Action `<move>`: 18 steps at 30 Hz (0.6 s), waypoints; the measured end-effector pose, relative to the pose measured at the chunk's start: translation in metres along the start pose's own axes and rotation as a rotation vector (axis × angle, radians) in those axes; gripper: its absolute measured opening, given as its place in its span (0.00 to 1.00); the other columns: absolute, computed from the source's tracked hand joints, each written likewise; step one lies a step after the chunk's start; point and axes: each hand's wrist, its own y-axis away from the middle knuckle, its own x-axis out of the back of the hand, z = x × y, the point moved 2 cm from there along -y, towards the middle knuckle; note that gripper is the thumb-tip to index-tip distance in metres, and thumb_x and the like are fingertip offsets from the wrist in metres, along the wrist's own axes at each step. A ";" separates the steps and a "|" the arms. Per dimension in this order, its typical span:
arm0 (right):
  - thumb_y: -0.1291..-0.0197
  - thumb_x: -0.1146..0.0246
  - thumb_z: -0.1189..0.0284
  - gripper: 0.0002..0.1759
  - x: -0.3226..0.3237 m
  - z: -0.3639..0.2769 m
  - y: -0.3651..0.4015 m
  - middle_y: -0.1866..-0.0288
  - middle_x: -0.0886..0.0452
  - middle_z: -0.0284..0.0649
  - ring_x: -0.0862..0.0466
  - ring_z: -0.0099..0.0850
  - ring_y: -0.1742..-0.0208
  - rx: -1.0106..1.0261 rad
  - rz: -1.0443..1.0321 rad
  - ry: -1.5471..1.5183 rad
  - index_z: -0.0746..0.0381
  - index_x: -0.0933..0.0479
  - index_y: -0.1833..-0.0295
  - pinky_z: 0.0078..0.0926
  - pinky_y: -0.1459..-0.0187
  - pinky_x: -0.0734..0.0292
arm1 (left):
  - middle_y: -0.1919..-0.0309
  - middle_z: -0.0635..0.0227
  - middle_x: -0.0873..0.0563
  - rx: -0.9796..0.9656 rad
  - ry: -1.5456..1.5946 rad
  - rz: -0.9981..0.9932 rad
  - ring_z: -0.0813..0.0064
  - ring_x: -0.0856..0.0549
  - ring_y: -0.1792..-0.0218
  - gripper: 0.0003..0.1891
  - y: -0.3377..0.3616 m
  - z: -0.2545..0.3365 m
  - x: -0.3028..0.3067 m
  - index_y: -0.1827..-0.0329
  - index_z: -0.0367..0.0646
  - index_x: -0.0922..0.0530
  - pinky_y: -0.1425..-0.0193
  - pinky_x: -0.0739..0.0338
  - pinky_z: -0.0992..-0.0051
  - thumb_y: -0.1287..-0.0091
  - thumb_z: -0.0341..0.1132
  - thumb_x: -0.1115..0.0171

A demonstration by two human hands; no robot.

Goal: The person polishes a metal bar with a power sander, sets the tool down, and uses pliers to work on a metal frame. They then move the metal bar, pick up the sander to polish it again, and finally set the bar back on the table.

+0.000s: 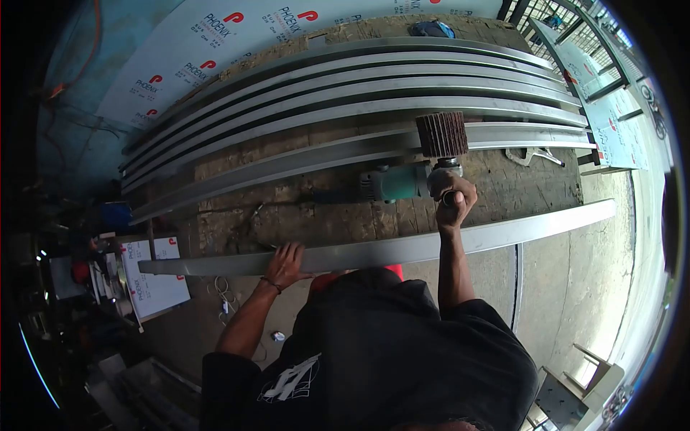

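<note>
My right hand (pixel 457 201) is wrapped round the side handle of a green power tool (pixel 401 182), whose brown flap wheel (pixel 442 134) points away from me over the bench. Near my body, a long grey metal bar (pixel 374 248) lies along the bench's front edge. On that bar rests my left hand (pixel 288 264), its fingers over the far edge and its thumb apart. Beyond the tool, several similar metal bars (pixel 345 77) lie side by side.
The wooden bench (pixel 323 215) carries a locking clamp (pixel 535 155) at the right and a dark blue bundle (pixel 433 29) at the back. A cord runs left from the tool. Film-covered sheets (pixel 151 276) stand at the left, with a cable (pixel 224 294) on the floor.
</note>
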 end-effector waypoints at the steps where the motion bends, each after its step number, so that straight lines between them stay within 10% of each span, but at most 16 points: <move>1: 0.33 0.48 0.49 0.35 0.001 -0.002 0.001 0.85 0.30 0.39 0.27 0.32 0.81 -0.005 -0.003 -0.005 0.67 0.32 0.83 0.29 0.75 0.35 | 0.46 0.56 0.24 0.011 0.021 -0.018 0.55 0.25 0.42 0.48 0.000 0.000 0.001 0.39 0.34 0.29 0.38 0.28 0.56 0.58 0.57 0.19; 18: 0.29 0.53 0.59 0.29 0.039 0.002 0.049 0.81 0.28 0.42 0.26 0.34 0.73 -0.179 -0.045 0.133 0.68 0.31 0.80 0.33 0.65 0.33 | 0.41 0.55 0.25 0.123 0.144 0.061 0.53 0.28 0.36 0.47 0.009 0.004 0.004 0.35 0.37 0.30 0.32 0.32 0.54 0.51 0.62 0.25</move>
